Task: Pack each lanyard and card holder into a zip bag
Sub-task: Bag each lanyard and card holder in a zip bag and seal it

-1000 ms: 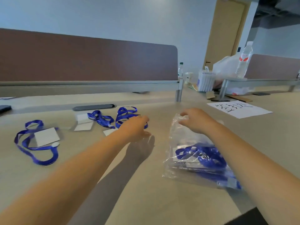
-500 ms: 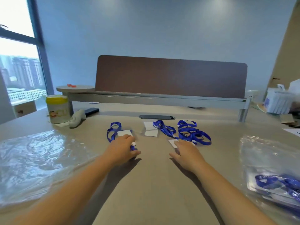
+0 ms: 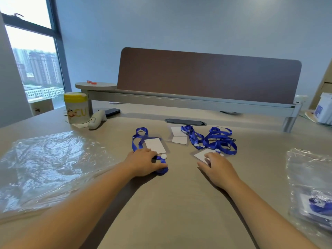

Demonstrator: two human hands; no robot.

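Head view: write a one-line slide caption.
Left hand on a blue lanyard, right hand on a card holder.

Yellow-lidded canister [image 3: 76,107] beside dark phone [image 3: 111,111]

Lanyards [image 3: 213,139] between two bag piles [image 3: 50,168]

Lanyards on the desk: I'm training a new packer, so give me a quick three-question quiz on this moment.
1. True or false: the left hand rests on a blue lanyard.
2. What lies under the right hand fingertips? A) white card holder B) phone C) yellow-lidded canister
3. The empty clear bags lie on the person's ____ side.

Key: 1 true; 2 A; 3 left.
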